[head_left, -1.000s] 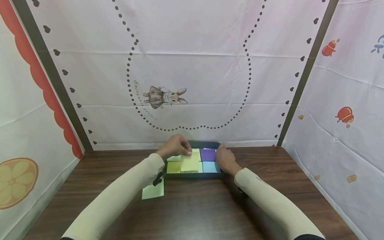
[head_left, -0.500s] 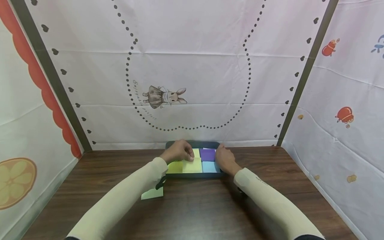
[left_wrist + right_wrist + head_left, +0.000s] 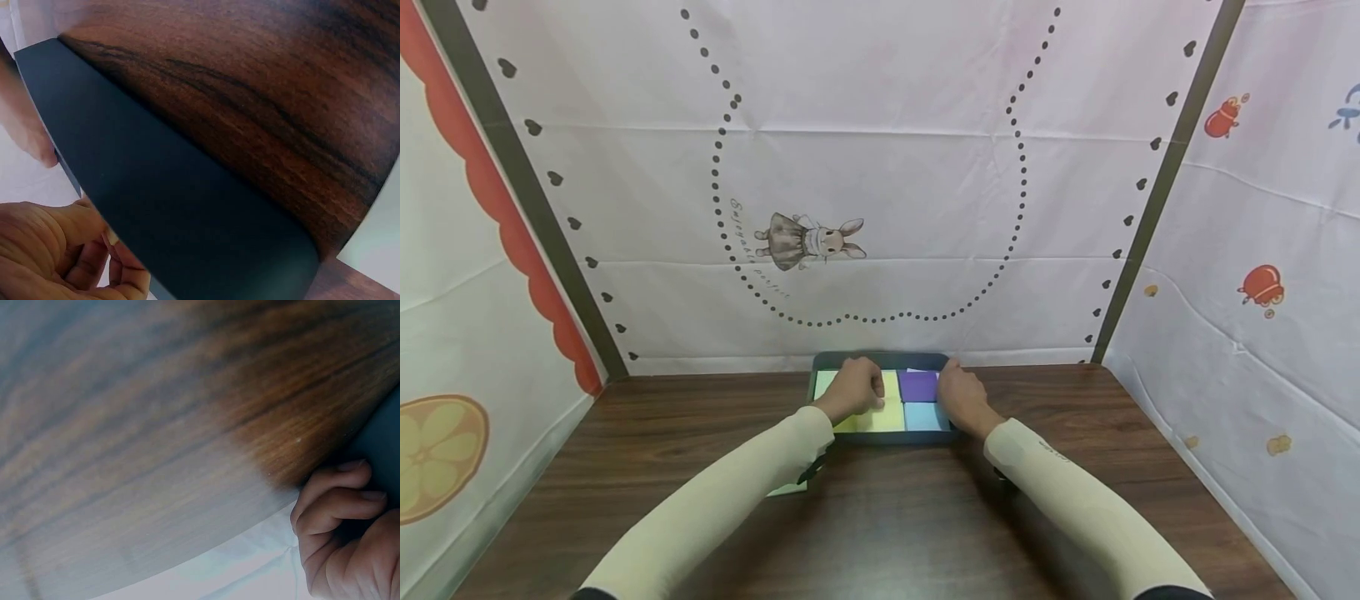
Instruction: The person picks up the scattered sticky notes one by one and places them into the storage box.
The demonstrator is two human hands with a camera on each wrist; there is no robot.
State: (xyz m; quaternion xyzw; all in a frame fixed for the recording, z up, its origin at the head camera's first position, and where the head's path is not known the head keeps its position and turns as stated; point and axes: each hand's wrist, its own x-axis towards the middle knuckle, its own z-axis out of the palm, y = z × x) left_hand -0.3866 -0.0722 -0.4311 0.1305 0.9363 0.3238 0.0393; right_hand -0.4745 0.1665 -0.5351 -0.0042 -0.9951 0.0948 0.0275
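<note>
A dark, shallow tray (image 3: 880, 438) holds sticky note pads in two rows. My left hand (image 3: 855, 389) is over its left half, fingers bent, pinching the upper edge of a yellow sticky note pad (image 3: 889, 417) in the front middle. In the left wrist view the left hand's fingers (image 3: 128, 265) are curled behind the tray wall (image 3: 187, 181), which hides their tips. My right hand (image 3: 964, 398) grips the tray's right rim; its fingers (image 3: 340, 503) curl over the wall. A purple pad (image 3: 917, 386) and a light blue pad (image 3: 927, 417) lie beside it.
A pale green sticky note pad (image 3: 790, 489) lies on the wooden table (image 3: 880, 517) in front of the tray's left end, partly behind my left wrist. A printed white cloth (image 3: 880, 292) hangs close behind the tray; more cloth borders both sides.
My left hand has lowered the yellow pad into the front middle of the tray and shifted slightly right and nearer. My right hand stays on the rim.
</note>
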